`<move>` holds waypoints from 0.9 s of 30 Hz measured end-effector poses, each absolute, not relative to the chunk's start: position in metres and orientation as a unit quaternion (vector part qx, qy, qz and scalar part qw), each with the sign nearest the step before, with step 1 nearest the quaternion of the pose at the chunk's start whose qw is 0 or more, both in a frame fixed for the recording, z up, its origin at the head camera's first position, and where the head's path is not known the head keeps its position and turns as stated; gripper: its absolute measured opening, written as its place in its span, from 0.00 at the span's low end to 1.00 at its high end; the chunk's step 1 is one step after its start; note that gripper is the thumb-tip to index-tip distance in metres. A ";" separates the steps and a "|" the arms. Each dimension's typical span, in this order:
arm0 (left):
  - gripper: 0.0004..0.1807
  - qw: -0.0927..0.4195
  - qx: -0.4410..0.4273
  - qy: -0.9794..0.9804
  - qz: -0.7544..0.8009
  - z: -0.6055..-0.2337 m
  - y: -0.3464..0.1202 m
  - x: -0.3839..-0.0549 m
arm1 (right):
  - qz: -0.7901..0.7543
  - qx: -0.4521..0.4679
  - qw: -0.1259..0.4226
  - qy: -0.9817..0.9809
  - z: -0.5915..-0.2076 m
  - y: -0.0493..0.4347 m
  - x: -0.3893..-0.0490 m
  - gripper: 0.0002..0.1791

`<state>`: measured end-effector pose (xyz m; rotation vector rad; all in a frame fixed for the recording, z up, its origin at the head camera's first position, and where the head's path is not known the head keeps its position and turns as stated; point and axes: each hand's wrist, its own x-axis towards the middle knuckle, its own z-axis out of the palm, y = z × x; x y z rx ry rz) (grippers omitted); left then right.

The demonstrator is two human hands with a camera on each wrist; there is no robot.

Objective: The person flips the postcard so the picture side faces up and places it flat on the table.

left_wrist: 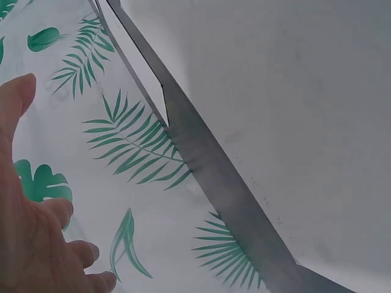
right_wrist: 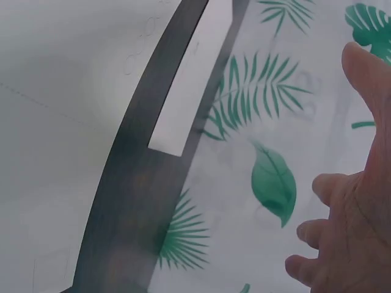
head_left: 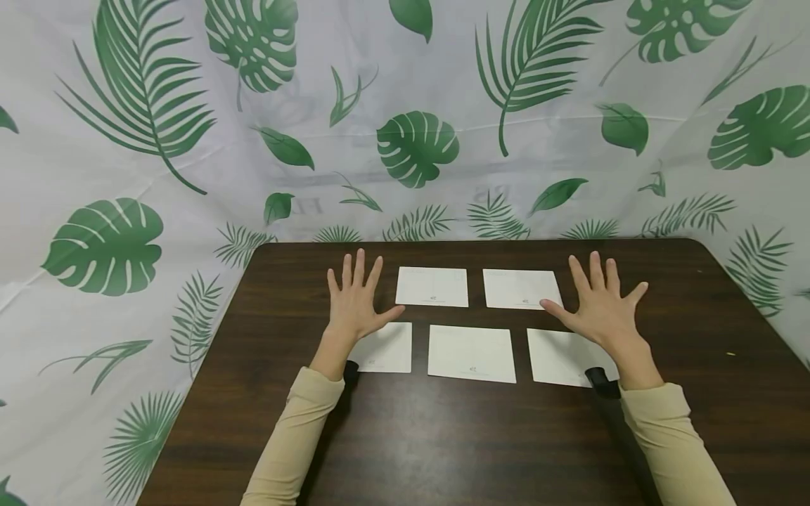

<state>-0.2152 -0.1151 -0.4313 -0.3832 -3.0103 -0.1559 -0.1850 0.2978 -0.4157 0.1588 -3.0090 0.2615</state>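
Observation:
Both hands are spread wide above the table, fingers straight and holding nothing. My left hand [head_left: 356, 307] overlaps the upper edge of the front-left white card [head_left: 389, 348] in the head view, its thumb pointing toward the back-left card [head_left: 432, 287]. My right hand [head_left: 601, 309] is over the front-right card [head_left: 560, 357], its thumb tip overlapping the corner of the back-right card [head_left: 520, 289]. Between them lies the front-middle card [head_left: 472, 353]. Each card shows a small grey mark near its lower edge. In the wrist views, cards fill much of the picture.
The cards lie in two rows on a dark brown wooden table [head_left: 418, 436]. A white cloth with green leaf prints [head_left: 418, 149] hangs behind the table and along its sides. Dark straps [head_left: 601, 381] show at the wrists. A tiny yellowish speck [head_left: 730, 354] lies at the right.

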 end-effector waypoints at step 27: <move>0.23 0.153 -0.208 -0.954 -0.150 -0.442 -0.150 -0.199 | 0.212 0.188 0.089 -0.955 -0.439 0.234 -0.191 0.46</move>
